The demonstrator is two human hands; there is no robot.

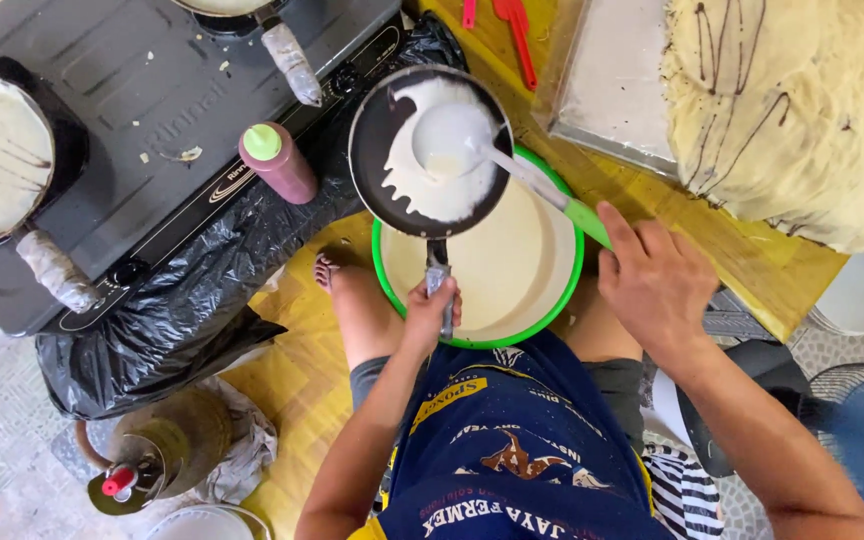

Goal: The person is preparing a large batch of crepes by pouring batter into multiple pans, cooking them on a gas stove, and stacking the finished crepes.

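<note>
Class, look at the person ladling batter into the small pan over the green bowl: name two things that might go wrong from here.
1. The left hand holds the dark pan tilted, batter running in fingers toward its rim; it may spill outside the green bowl.
2. The right hand holds the ladle only at its handle end, so it might wobble and drip.

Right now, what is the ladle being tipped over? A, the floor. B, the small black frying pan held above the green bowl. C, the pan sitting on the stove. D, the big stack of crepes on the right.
B: the ladle, held by the right hand, sits over the small black frying pan with white batter spreading in it; the left hand holds that pan's handle above the green bowl.
</note>
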